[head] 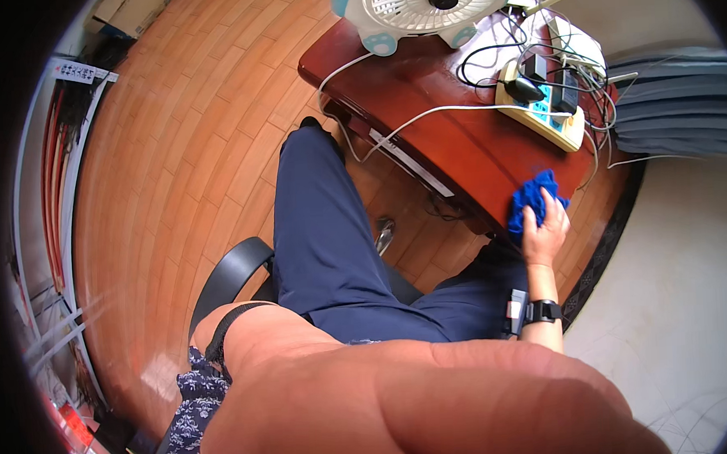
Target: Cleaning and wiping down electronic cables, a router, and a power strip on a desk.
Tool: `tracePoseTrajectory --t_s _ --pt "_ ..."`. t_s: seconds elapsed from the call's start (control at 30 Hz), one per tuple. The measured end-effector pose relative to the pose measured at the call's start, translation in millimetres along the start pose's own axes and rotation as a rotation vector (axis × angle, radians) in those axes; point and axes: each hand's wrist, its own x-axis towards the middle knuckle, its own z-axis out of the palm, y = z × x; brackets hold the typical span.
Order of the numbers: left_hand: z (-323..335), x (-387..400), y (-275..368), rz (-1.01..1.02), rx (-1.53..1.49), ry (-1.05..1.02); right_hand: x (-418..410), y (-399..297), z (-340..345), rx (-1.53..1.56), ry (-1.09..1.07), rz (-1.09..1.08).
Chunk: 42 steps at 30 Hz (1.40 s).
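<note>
My right hand [545, 230] presses a crumpled blue cloth [532, 203] with its fingertips, at the near right corner of a red-brown wooden table [445, 136]. A black watch [542, 311] is strapped on that wrist, with a small grey device [517, 311] beside it. Very close to the lens, my left hand [502, 398] and arm fill the bottom of the view. The fingers there are partly out of the frame, so what they hold or touch cannot be told. A black band [230, 329] circles the left arm near a dark floral sleeve [191, 415].
On the table stand a white and light-blue fan [383, 10], a cream power strip [539, 107] with plugs, and tangled cables near a white router [576, 43]. A white cord [437, 109] crosses the tabletop. A grey curtain [678, 106] hangs at right; a black chair [236, 270] is beneath me.
</note>
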Motion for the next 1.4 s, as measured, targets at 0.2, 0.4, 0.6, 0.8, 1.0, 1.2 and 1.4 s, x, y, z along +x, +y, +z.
tracePoseTrajectory --t_s 0.2,0.4,0.6,0.8,1.0,1.2,1.4 --pt "-2.7 -1.1 -0.3 -0.020 -0.042 0.011 25.4 -15.7 11.5 -0.223 -0.048 0.169" --pt "-0.9 -10.1 12.7 -0.052 -0.040 -0.002 66.7 -122.8 54.4 -0.128 -0.029 -0.093" --pt "10.3 -17.2 15.7 -0.048 -0.028 -0.005 65.7 -90.7 42.6 -0.036 -0.065 -0.095" --pt "8.8 -19.4 21.2 -0.048 -0.064 -0.018 52.9 17.0 11.2 -0.153 -0.003 0.223" --pt "-20.7 -33.9 -23.6 -0.119 0.284 -0.164 -6.5 -47.5 10.8 -0.128 -0.013 0.056" --pt "-68.7 -115.6 -153.0 -0.488 1.099 -0.366 -35.5 -78.1 -19.8 -0.017 -0.092 -0.116" --pt "-88.3 -148.8 -192.1 -0.623 1.340 -0.584 -60.4 -53.1 -29.9 -0.123 -0.143 -0.091"
